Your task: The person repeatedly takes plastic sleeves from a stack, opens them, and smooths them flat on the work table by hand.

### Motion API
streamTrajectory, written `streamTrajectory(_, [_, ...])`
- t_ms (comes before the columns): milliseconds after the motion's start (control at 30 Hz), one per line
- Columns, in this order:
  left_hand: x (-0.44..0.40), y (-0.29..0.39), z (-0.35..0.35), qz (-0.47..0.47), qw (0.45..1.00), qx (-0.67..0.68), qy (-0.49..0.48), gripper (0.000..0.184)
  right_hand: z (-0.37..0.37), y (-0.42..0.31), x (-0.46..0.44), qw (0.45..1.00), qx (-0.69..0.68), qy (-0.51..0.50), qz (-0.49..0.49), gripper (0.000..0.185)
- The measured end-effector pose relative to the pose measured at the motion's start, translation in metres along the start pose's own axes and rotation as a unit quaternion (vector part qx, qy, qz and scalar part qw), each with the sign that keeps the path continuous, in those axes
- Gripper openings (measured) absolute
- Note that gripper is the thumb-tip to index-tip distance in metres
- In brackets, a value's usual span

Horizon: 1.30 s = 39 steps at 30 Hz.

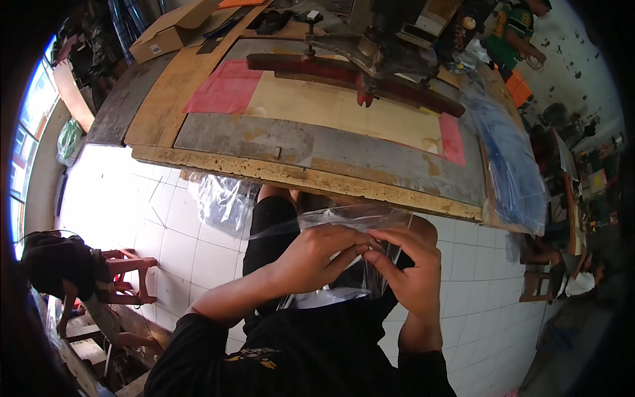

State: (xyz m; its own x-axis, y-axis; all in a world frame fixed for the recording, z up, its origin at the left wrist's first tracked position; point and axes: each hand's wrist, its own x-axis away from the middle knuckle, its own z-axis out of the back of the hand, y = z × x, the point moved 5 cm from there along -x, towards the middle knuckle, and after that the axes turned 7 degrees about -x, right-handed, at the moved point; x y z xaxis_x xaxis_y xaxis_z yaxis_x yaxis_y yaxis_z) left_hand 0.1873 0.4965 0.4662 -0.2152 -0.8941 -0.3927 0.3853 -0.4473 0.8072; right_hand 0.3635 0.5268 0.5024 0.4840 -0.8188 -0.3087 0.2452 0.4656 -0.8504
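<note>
While left hand (321, 255) meets right hand (411, 271) | fingers (397, 240) of both pinch clear plastic (331, 297)

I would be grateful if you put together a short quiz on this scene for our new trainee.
1. What are the left hand and right hand handling over the lap?
2. True or false: the cardboard box lies on the left part of the table.
3. Which colour is the stool near the picture's left edge?
a) blue
b) red
c) white

Key:
1. Clear plastic.
2. True.
3. b) red.
</note>
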Motion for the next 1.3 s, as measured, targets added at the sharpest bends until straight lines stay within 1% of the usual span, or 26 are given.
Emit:
streamTrajectory(67, [-0.001, 0.001, 0.001, 0.026, 0.998, -0.026, -0.041, 0.022, 0.001, 0.001, -0.001, 1.0, 0.007, 0.005, -0.006, 0.031])
streamTrajectory(100, [-0.001, -0.001, -0.001, 0.026, 0.998, -0.026, -0.042, 0.022, 0.002, 0.0, -0.001, 1.0, 0.007, 0.006, -0.006, 0.031])
streamTrajectory(167, [0.001, -0.006, -0.002, 0.018, 1.0, -0.012, 0.011, 0.036, 0.005, 0.003, 0.0, 0.998, -0.018, 0.029, -0.044, 0.026])
streamTrajectory(200, [0.002, -0.004, -0.002, 0.018, 1.0, -0.011, 0.01, 0.036, 0.007, 0.004, 0.0, 0.998, -0.018, 0.03, -0.045, 0.026])
streamTrajectory(267, [0.004, -0.006, 0.003, 0.108, 0.993, -0.044, 0.025, 0.051, 0.02, 0.008, 0.001, 0.995, 0.028, 0.083, -0.04, 0.02])
streamTrajectory(300, [0.004, -0.003, 0.006, 0.105, 0.993, -0.044, 0.024, 0.051, 0.026, 0.009, 0.001, 0.995, 0.029, 0.085, -0.038, 0.02])
streamTrajectory(367, [0.01, -0.012, 0.014, 0.212, 0.976, 0.001, 0.038, 0.059, 0.042, 0.013, 0.001, 0.989, -0.007, 0.125, -0.082, 0.015])
streamTrajectory(400, [0.014, -0.018, 0.018, 0.24, 0.97, -0.008, 0.021, 0.06, 0.047, 0.012, 0.001, 0.986, -0.035, 0.136, -0.093, 0.013])
streamTrajectory(433, [0.018, -0.026, 0.023, 0.238, 0.971, -0.006, 0.02, 0.06, 0.052, 0.012, 0.001, 0.985, -0.033, 0.138, -0.094, 0.013])
streamTrajectory(500, [0.029, -0.048, 0.03, 0.226, 0.973, -0.041, -0.002, 0.052, 0.063, 0.015, 0.002, 0.981, -0.05, 0.151, -0.109, 0.01])
streamTrajectory(533, [0.033, -0.055, 0.036, 0.256, 0.965, -0.047, 0.014, 0.039, 0.069, 0.017, 0.004, 0.98, -0.053, 0.145, -0.124, 0.012])
streamTrajectory(567, [0.036, -0.06, 0.042, 0.259, 0.965, -0.048, 0.015, 0.039, 0.074, 0.019, 0.005, 0.98, -0.055, 0.142, -0.126, 0.012])
streamTrajectory(667, [0.038, -0.066, 0.062, 0.278, 0.955, -0.088, 0.047, 0.024, 0.089, 0.025, 0.007, 0.975, -0.097, 0.162, -0.12, 0.017])
streamTrajectory(700, [0.038, -0.067, 0.066, 0.279, 0.955, -0.09, 0.052, 0.024, 0.093, 0.027, 0.007, 0.976, -0.098, 0.158, -0.116, 0.017])
streamTrajectory(767, [0.038, -0.071, 0.068, 0.287, 0.955, -0.07, 0.027, 0.032, 0.099, 0.032, 0.008, 0.972, -0.128, 0.167, -0.104, 0.017])
streamTrajectory(800, [0.037, -0.071, 0.069, 0.287, 0.955, -0.07, 0.029, 0.032, 0.101, 0.035, 0.009, 0.971, -0.135, 0.173, -0.098, 0.019])
streamTrajectory(867, [0.029, -0.064, 0.075, 0.2, 0.97, -0.124, 0.061, 0.027, 0.104, 0.038, 0.01, 0.969, -0.138, 0.176, -0.103, 0.019])
streamTrajectory(900, [0.025, -0.066, 0.078, 0.199, 0.97, -0.124, 0.061, 0.027, 0.106, 0.041, 0.011, 0.967, -0.141, 0.181, -0.11, 0.02])
streamTrajectory(967, [0.013, -0.056, 0.089, 0.056, 0.981, -0.155, 0.1, 0.023, 0.111, 0.053, 0.011, 0.965, -0.155, 0.183, -0.104, 0.021])
streamTrajectory(1000, [0.005, -0.056, 0.09, 0.033, 0.989, -0.076, 0.123, 0.021, 0.111, 0.061, 0.01, 0.963, -0.171, 0.184, -0.098, 0.022])
streamTrajectory(1033, [0.001, -0.06, 0.092, 0.032, 0.989, -0.076, 0.124, 0.021, 0.107, 0.07, 0.007, 0.963, -0.171, 0.184, -0.096, 0.022])
streamTrajectory(1067, [-0.002, -0.074, 0.091, 0.114, 0.988, 0.028, 0.099, 0.023, 0.104, 0.082, 0.004, 0.958, -0.179, 0.197, -0.105, 0.023])
streamTrajectory(1100, [-0.005, -0.085, 0.088, 0.194, 0.969, 0.132, 0.073, 0.025, 0.102, 0.093, 0.0, 0.953, -0.188, 0.21, -0.114, 0.024])
streamTrajectory(1133, [-0.012, -0.085, 0.091, 0.192, 0.97, 0.13, 0.075, 0.025, 0.099, 0.102, -0.006, 0.953, -0.189, 0.208, -0.112, 0.024])
streamTrajectory(1200, [-0.028, -0.086, 0.098, 0.21, 0.974, 0.019, 0.079, 0.028, 0.098, 0.119, -0.014, 0.934, -0.186, 0.274, -0.136, 0.025])
streamTrajectory(1300, [-0.044, -0.08, 0.106, 0.19, 0.978, -0.012, 0.083, 0.033, 0.099, 0.137, -0.033, 0.941, -0.18, 0.244, -0.149, 0.025])
